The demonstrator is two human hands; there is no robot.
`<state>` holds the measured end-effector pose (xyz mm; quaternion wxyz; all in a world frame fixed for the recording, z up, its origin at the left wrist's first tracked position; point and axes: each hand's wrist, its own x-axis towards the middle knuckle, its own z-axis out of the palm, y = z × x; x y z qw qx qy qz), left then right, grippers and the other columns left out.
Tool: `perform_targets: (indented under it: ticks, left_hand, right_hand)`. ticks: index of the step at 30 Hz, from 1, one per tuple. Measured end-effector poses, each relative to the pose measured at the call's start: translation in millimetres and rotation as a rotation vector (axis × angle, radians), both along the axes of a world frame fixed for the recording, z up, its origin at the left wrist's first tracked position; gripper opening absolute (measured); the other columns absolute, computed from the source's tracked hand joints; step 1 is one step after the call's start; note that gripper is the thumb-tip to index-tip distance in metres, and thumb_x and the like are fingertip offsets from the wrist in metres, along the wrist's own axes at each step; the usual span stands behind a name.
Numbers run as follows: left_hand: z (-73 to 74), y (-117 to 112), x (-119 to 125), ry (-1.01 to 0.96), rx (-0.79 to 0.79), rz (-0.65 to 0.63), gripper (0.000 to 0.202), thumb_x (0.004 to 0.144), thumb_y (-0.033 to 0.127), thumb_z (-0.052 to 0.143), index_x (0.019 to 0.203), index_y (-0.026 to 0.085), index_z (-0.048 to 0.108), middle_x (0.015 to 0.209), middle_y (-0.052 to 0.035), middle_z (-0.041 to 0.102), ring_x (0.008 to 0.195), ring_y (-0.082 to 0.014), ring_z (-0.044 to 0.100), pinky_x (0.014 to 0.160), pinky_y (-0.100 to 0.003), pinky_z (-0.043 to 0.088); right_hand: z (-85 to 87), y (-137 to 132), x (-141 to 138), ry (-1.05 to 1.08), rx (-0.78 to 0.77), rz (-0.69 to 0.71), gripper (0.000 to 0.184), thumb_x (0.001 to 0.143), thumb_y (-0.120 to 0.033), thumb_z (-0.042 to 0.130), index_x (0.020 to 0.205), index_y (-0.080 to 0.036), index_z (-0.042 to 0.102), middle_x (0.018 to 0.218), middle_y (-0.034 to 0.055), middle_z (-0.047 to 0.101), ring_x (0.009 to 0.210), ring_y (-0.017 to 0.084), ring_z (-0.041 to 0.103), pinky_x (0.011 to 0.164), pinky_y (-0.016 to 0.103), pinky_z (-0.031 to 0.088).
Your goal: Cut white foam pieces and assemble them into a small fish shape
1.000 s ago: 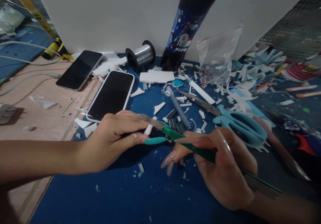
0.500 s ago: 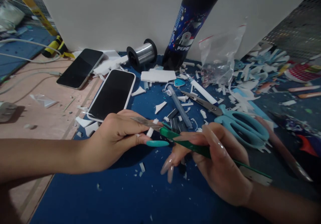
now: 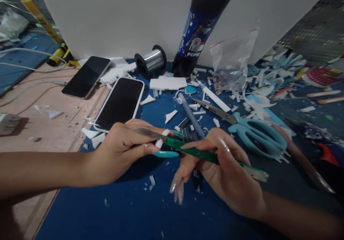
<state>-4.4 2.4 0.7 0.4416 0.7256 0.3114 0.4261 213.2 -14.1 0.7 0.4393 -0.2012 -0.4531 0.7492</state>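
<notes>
Together, both hands were at work over the blue mat (image 3: pixel 107 218), well in from its left edge. The left hand (image 3: pixel 118 157) had a small white piece (image 3: pixel 159 144) pinched between thumb and fingers, its long turquoise thumbnail pointing toward the other hand. The right hand (image 3: pixel 225 172) gripped a green knife (image 3: pixel 196 152) in its fingers, some of them bent around the handle, the others hanging below it. The knife's flat grey blade lay across the white piece and reached over the left hand's fingers; whether it cut in, I could not tell.

Just beyond the left hand, a white-rimmed phone (image 3: pixel 120 103) lay along the mat's left edge. Past that edge, a dark phone (image 3: pixel 87 75) rested on the pink tiles (image 3: pixel 53 128), and a plug (image 3: pixel 9 123) lay farther left. Toward the mat's far edge, a spool of wire (image 3: pixel 152 61) lay on its side near a leaning bottle (image 3: pixel 193 35) of dark drink, both in front of a white panel (image 3: pixel 120 17). A clear plastic bag (image 3: pixel 231 71) stood right of the bottle. Pale scraps (image 3: pixel 171 116) were strewn between there and the hands, around a grey tube (image 3: pixel 192 117). Blue-handled scissors (image 3: pixel 231 118) lay just beyond the right hand, their blades pointing toward the bottle.
</notes>
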Motion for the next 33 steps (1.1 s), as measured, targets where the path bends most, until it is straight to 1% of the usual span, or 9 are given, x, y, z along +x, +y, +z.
perform_targets:
  ticks: [6,9,13,17,19,23,28,31,33]
  left_hand:
    - [2.8,-1.7,-0.3,-0.024,-0.051,0.067,0.031,0.083,0.004,0.067,0.095,0.031,0.078,0.099,0.0066,0.078,0.098,-0.0102,0.070,0.087,-0.014,0.053]
    - [3.5,-2.2,0.4,-0.038,-0.071,0.087,0.030,0.082,0.005,0.067,0.093,0.030,0.079,0.098,0.0068,0.078,0.096,-0.0098,0.071,0.085,-0.013,0.053]
    - [4.3,-0.8,0.3,0.012,-0.054,0.075,0.027,0.083,0.008,0.068,0.093,0.031,0.079,0.094,0.0049,0.079,0.091,-0.0124,0.072,0.080,-0.018,0.055]
    - [5.3,0.5,-0.6,0.061,-0.063,0.076,0.021,0.084,0.018,0.070,0.098,0.033,0.077,0.096,0.0023,0.079,0.091,-0.0163,0.072,0.078,-0.024,0.057]
    - [5.5,0.3,-0.8,0.053,-0.055,0.069,0.019,0.086,0.019,0.069,0.097,0.032,0.078,0.097,0.0019,0.079,0.092,-0.0162,0.072,0.080,-0.024,0.057]
    - [3.8,-1.1,-0.6,0.025,-0.028,0.054,0.026,0.087,0.013,0.067,0.100,0.033,0.077,0.102,0.0038,0.078,0.094,-0.0138,0.071,0.083,-0.021,0.054]
    - [1.8,-1.9,-0.8,-0.001,-0.032,0.055,0.026,0.086,0.014,0.068,0.101,0.034,0.076,0.099,0.0046,0.078,0.089,-0.0129,0.070,0.078,-0.020,0.053]
    - [3.3,-1.7,-1.3,-0.024,-0.078,0.061,0.024,0.086,0.014,0.068,0.100,0.031,0.077,0.098,0.0033,0.078,0.089,-0.0142,0.070,0.077,-0.021,0.054]
    - [4.8,-1.8,-2.2,-0.056,-0.135,0.067,0.024,0.086,0.013,0.068,0.101,0.030,0.076,0.099,0.0029,0.078,0.091,-0.0145,0.071,0.078,-0.020,0.055]
  right_hand:
    - [1.5,-0.1,0.1,0.025,0.018,-0.032,0.023,0.100,-0.037,0.047,0.097,-0.021,0.063,0.083,0.0053,0.076,0.074,0.018,0.074,0.062,0.031,0.061]
    - [2.2,0.2,0.0,0.028,0.015,-0.030,0.024,0.100,-0.037,0.046,0.098,-0.021,0.064,0.084,0.0049,0.076,0.074,0.016,0.074,0.064,0.029,0.062]
    - [2.2,0.2,0.0,0.024,0.019,-0.015,0.022,0.100,-0.036,0.046,0.097,-0.022,0.063,0.085,0.0045,0.076,0.071,0.019,0.074,0.060,0.034,0.063]
    - [3.6,0.5,0.1,-0.026,0.017,0.007,0.023,0.100,-0.038,0.046,0.097,-0.023,0.063,0.084,0.0038,0.076,0.071,0.019,0.074,0.061,0.036,0.063]
    - [5.9,1.2,-0.6,-0.034,0.011,-0.020,0.025,0.099,-0.040,0.046,0.094,-0.022,0.062,0.082,0.0045,0.076,0.068,0.020,0.074,0.057,0.035,0.063]
    - [10.3,1.7,-1.6,-0.065,0.008,-0.079,0.028,0.099,-0.042,0.045,0.091,-0.021,0.061,0.080,0.0070,0.077,0.064,0.021,0.073,0.052,0.034,0.062]
    - [7.3,1.0,2.2,-0.096,0.072,-0.130,0.027,0.099,-0.041,0.045,0.094,-0.022,0.063,0.083,0.0059,0.076,0.068,0.021,0.074,0.053,0.035,0.062]
    - [4.4,-0.1,1.4,-0.079,0.105,-0.146,0.028,0.100,-0.040,0.042,0.095,-0.023,0.064,0.084,0.0063,0.076,0.072,0.023,0.074,0.054,0.037,0.062]
    - [3.1,-2.8,-1.9,-0.072,0.163,-0.227,0.028,0.101,-0.038,0.041,0.095,-0.025,0.065,0.084,0.0050,0.076,0.073,0.023,0.074,0.058,0.039,0.063]
